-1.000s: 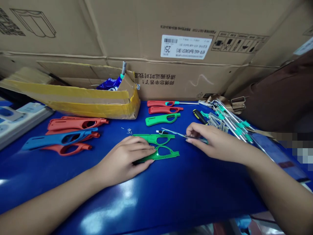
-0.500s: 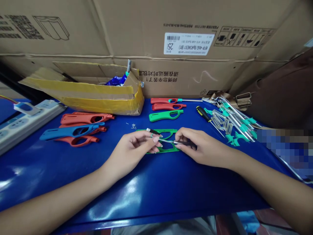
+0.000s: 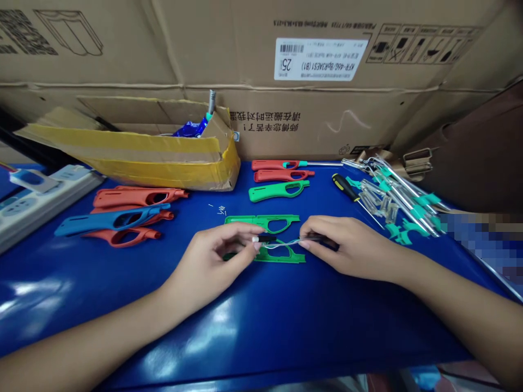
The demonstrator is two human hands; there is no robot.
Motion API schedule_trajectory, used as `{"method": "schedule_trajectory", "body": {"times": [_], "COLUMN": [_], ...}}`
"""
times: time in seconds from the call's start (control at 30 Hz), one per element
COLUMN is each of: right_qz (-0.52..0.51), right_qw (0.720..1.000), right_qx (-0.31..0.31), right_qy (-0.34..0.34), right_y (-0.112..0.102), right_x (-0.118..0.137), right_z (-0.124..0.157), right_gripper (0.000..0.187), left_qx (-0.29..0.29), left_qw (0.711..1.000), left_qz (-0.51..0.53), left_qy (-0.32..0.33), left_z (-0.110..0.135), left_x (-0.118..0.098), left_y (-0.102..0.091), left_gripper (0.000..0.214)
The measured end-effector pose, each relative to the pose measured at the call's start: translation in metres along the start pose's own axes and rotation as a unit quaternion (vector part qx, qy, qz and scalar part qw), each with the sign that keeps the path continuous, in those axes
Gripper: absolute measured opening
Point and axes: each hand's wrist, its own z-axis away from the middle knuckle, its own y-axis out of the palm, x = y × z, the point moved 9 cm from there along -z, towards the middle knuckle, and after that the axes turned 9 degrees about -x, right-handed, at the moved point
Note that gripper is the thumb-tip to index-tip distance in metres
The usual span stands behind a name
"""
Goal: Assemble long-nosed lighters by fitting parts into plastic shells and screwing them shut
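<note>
Between the thumb and fingers of my left hand [image 3: 224, 247] is a small black cylinder with a white end [image 3: 267, 238]. My right hand [image 3: 343, 242] pinches a thin dark piece [image 3: 324, 240], mostly covered by the fingers, so its kind is unclear. A thin pale wire [image 3: 283, 245] runs across the gap between both hands. Just beneath them, two green lighter shell halves [image 3: 255, 219] lie on the blue table; my left hand partly hides the nearer one. A few tiny white slivers [image 3: 222, 210] lie beyond my left hand.
Red and blue lighter shells [image 3: 112, 219] lie at left, near a power strip [image 3: 61, 198] and a taped cardboard box [image 3: 171, 166]. Behind lie a red lighter [image 3: 273, 164] and a green shell [image 3: 278, 190]. A screwdriver [image 3: 345, 187] and metal tubes [image 3: 402, 193] lie right.
The black cylinder has turned from a slant to nearly level. My hands have drawn slightly apart, and more of the wire shows between them. The view has shifted a little.
</note>
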Motion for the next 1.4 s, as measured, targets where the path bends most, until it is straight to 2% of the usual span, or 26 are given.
{"method": "schedule_trajectory", "body": {"times": [0.13, 0.2, 0.37, 0.5, 0.7, 0.8, 0.97, 1.2, 1.4], "right_qz": [0.01, 0.022, 0.037, 0.032, 0.035, 0.032, 0.01, -0.022, -0.023], "right_qw": [1.0, 1.0, 0.999, 0.998, 0.998, 0.997, 0.998, 0.998, 0.999], "right_qx": [-0.001, -0.002, -0.021, -0.028, -0.022, -0.021, 0.007, 0.027, -0.005], "right_qy": [0.002, -0.005, -0.029, -0.037, -0.047, -0.06, -0.057, -0.055, -0.046], "right_y": [-0.003, -0.005, -0.009, -0.009, -0.008, -0.008, 0.001, 0.008, 0.006], "right_x": [-0.002, 0.0, 0.007, 0.012, 0.014, 0.015, 0.019, 0.027, 0.023], "right_z": [0.0, 0.0, 0.001, 0.002, 0.004, 0.005, 0.006, 0.007, 0.005], "right_gripper": [0.017, 0.018, 0.019, 0.019, 0.026, 0.025, 0.022, 0.013, 0.013], "left_qx": [0.004, 0.024, 0.051, 0.071, 0.049, 0.036, 0.017, 0.003, -0.002], "left_qw": [0.977, 0.963, 0.953, 0.954, 0.956, 0.961, 0.975, 0.995, 0.999], "left_qz": [-0.125, -0.155, -0.169, -0.164, -0.14, -0.131, -0.113, -0.074, 0.031], "left_qy": [0.17, 0.218, 0.245, 0.242, 0.251, 0.242, 0.191, 0.066, -0.021], "left_z": [0.008, 0.011, 0.012, 0.012, 0.012, 0.011, 0.007, 0.004, 0.005], "left_x": [-0.024, -0.029, -0.03, -0.028, -0.032, -0.033, -0.029, -0.013, -0.009], "left_y": [0.0, 0.004, 0.01, 0.011, 0.006, 0.004, 0.001, -0.001, 0.002], "left_gripper": [0.027, 0.031, 0.034, 0.03, 0.023, 0.017, 0.012, 0.015, 0.019]}}
